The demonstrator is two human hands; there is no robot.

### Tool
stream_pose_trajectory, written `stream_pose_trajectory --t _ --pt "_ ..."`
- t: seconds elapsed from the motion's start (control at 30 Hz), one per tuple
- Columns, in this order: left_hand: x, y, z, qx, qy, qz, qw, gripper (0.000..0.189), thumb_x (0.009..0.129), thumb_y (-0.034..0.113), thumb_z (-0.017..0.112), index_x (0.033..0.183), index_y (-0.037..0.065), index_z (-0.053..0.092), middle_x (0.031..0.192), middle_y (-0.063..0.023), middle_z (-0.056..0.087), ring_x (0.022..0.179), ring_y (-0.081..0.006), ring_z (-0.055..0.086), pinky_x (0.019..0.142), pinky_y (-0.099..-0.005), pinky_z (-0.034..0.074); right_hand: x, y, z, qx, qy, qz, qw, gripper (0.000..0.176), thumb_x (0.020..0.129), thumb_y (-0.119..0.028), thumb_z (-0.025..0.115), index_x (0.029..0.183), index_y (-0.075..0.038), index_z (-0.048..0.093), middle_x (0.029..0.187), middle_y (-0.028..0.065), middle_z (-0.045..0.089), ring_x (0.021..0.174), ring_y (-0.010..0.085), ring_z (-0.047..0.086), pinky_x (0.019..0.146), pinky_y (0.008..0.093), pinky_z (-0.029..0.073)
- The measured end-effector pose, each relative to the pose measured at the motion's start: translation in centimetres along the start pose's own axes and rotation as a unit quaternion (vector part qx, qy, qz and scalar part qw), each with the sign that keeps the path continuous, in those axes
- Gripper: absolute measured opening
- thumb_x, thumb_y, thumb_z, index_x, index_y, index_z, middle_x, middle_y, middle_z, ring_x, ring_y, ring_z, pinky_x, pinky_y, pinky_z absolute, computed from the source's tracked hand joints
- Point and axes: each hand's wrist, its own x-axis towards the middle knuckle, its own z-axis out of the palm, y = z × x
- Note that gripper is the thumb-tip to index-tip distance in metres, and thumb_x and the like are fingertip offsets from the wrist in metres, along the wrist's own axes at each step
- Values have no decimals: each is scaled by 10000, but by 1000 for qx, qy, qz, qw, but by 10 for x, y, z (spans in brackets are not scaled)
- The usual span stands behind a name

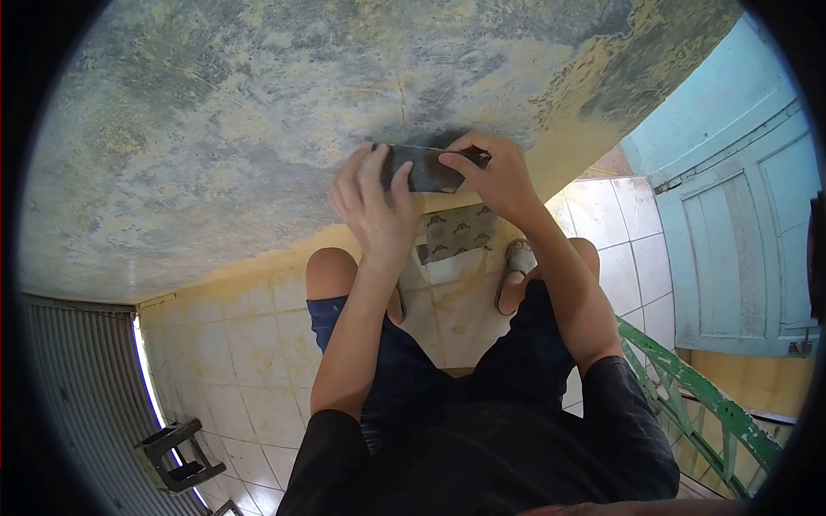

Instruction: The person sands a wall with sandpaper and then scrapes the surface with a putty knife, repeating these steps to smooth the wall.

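A dark piece of sandpaper (428,175) lies against the lower part of the patchy grey and yellow wall (284,112). Its right end is pinched between the thumb and fingers of my right hand (499,176). My left hand (372,202), a little blurred, grips the left end with its fingers over the upper edge and the thumb on the near face. Below my hands, a printed brownish sheet (456,232) with dark repeated logos is on the floor at the wall's foot, between my feet.
Pale floor tiles (237,361) carry yellowish dust. A light blue door (740,249) stands at the right, with a green metal frame (705,387) in front of it. At lower left are a small dark stool (179,456) and a corrugated shutter (82,387).
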Motion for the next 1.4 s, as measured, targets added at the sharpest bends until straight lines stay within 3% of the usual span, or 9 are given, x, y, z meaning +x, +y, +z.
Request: stream_pose_trajectory --t 0.13,0.17,0.4,0.47,0.57,0.8,0.87,1.3,1.4 --pt "-13 2 12 -12 -37 89 995 413 903 103 805 1305 73 713 1301 -146 656 1148 -349 652 963 -460 513 2 0 5 16 7 -26 1000 195 893 -188 823 972 -12 799 862 111 777 724 197 698 702 328 532" --pt "-15 2 13 -10 -56 102 993 495 900 96 798 1381 71 684 1390 -164 635 1230 -368 641 992 -464 511 3 2 8 39 9 -33 999 184 896 -178 823 973 -12 801 858 106 779 719 182 702 700 319 537" --pt "-15 14 19 -35 -96 94 990 624 880 108 806 1462 -1 607 1516 -231 554 1443 -435 509 1110 -527 477 6 -3 12 177 16 13 984 155 924 -130 813 1004 3 802 863 88 788 772 115 710 712 291 561" --pt "-16 16 19 -50 -127 86 987 849 811 121 873 1553 -28 486 1578 -299 440 1492 -503 412 1175 -572 398 6 -4 11 170 15 10 985 174 923 -131 818 1022 11 801 877 90 790 787 112 708 719 285 562" --pt "-18 22 21 -49 -113 77 989 949 781 125 886 1586 -44 413 1622 -343 331 1509 -551 348 1197 -595 372 6 -5 13 191 15 14 981 189 908 -113 831 1040 18 797 903 88 791 792 109 706 725 279 561" --pt "-17 18 22 -12 -88 48 995 899 777 72 838 1526 -158 398 1594 -397 331 1480 -627 335 1179 -641 409 4 -2 25 239 -7 2 971 227 901 -89 835 1089 26 780 918 88 782 784 97 691 718 264 554" --pt "-16 18 22 -20 -66 42 997 854 783 16 754 1518 -193 372 1605 -429 298 1493 -646 293 1196 -656 373 2 -2 27 248 -23 16 968 210 930 -58 823 1113 28 765 986 65 765 881 83 686 774 249 555" --pt "-16 3 40 -23 -102 71 992 817 801 -91 595 1559 -196 309 1643 -440 239 1557 -600 200 1258 -661 243 1 -5 29 211 15 -1 977 219 929 -156 832 1048 21 779 883 81 780 762 84 685 690 259 544" --pt "-22 0 45 -40 -144 83 985 867 776 -131 568 1587 -177 266 1664 -438 178 1568 -602 152 1271 -666 192 5 -3 31 211 106 3 972 231 949 -203 824 1050 1 783 905 84 785 790 88 689 705 254 535"
